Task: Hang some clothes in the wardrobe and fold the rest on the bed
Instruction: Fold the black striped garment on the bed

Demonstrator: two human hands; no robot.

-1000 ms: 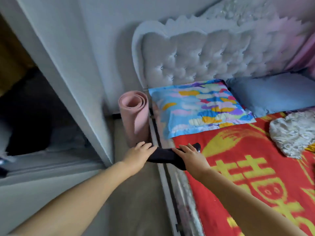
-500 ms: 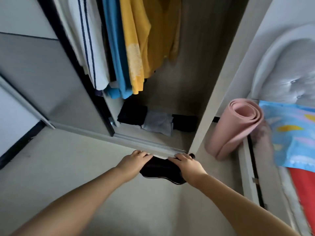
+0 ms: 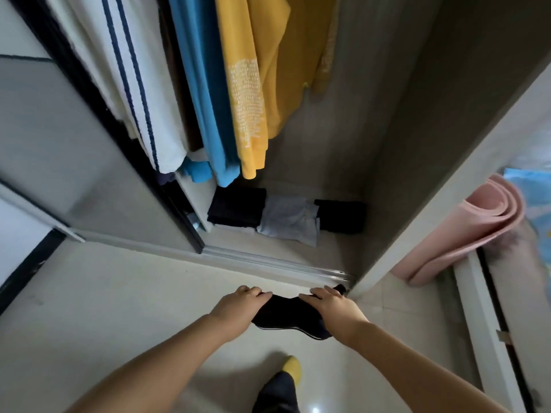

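Nearest the viewer, at the bottom edge, a foot in a yellow slipper [image 3: 291,365] stands on the pale tiled floor [image 3: 119,293]. Two bare forearms reach forward from the lower corners.

Just beyond, the left hand [image 3: 237,307] and the right hand [image 3: 334,305] hold a small folded dark garment [image 3: 283,314] between them — each hand's fingers curl over its top edge, one at either end, so the cloth spans the gap and sags slightly below the knuckles. It hangs in the air just in front of the wardrobe's metal sliding track [image 3: 268,263].

Farther in, on the wardrobe floor [image 3: 298,248], three folded pieces lie in a row: a black stack [image 3: 235,207] on the left, a grey one [image 3: 287,222] touching it, and another black one [image 3: 341,216] on the right. Above them hang a white striped top [image 3: 134,84], a blue garment [image 3: 202,99] and a yellow sweatshirt [image 3: 259,70].

To the right, a rolled pink mat [image 3: 465,228] leans beside the bed frame [image 3: 483,308].

The likely risk: held only along one edge, the fold may fall open as the garment is lowered — or it could catch on the track or disturb the grey piece if set down carelessly.
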